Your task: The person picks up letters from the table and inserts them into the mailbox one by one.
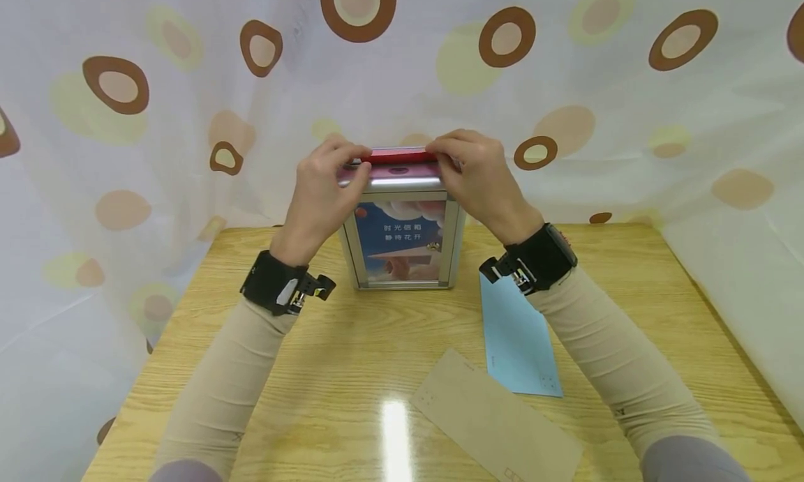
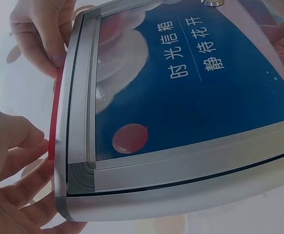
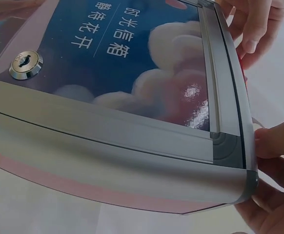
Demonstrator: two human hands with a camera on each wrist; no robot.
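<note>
A silver-framed letter box (image 1: 402,184) stands upright on the table, its blue and pink front panel printed with white Chinese characters. Along its top lies a narrow red strip, the upper edge of a red envelope (image 1: 398,156), the lower part hidden in or behind the box's top. My left hand (image 1: 326,185) pinches the strip's left end between thumb and fingers. At the other end, my right hand (image 1: 480,178) pinches it the same way. In the left wrist view the red envelope (image 2: 55,117) shows as a thin band beyond the frame, with fingertips at both ends.
A light blue envelope (image 1: 518,339) lies on the wooden table (image 1: 314,384), right of the box and partly under my right forearm. Nearer me is a brown envelope (image 1: 496,419). A round key lock (image 3: 26,64) sits on the box front. Patterned curtain (image 1: 402,84) hangs close behind.
</note>
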